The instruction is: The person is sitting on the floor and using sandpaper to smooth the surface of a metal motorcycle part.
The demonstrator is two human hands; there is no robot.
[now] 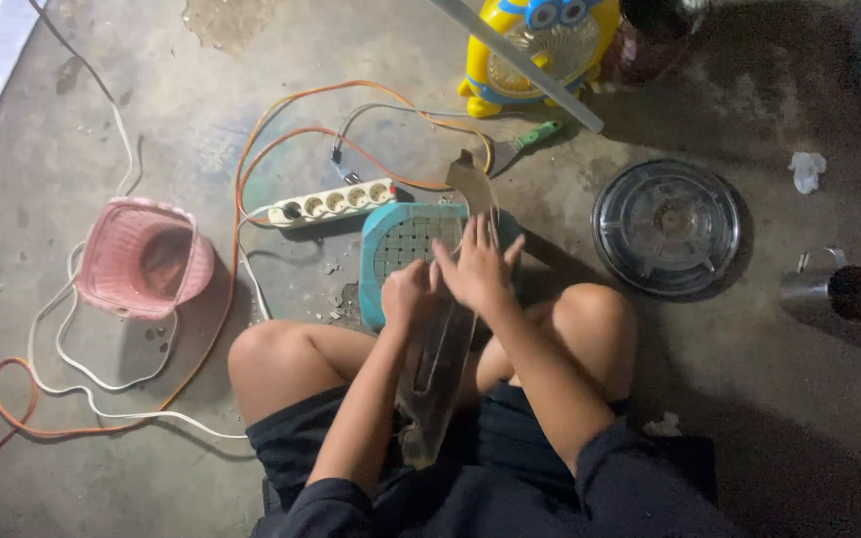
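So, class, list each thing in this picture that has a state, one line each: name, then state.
left hand: closed around the clear fan blade
right hand: fingers spread on the blade
clear fan blade: held over the lap
pink basket: tipped on its side
power strip: one plug in
metal cup: lying on its side

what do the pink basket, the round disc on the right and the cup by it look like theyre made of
Pink basket: probably moulded plastic, matte, with fine ribbed slats in its wall. Round disc: seems clear or smoky plastic, glossy, with raised moulded rings that catch light; it could be a fan guard or lid. Cup: looks like metal, likely stainless steel, from its smooth silvery reflective side and thin handle.
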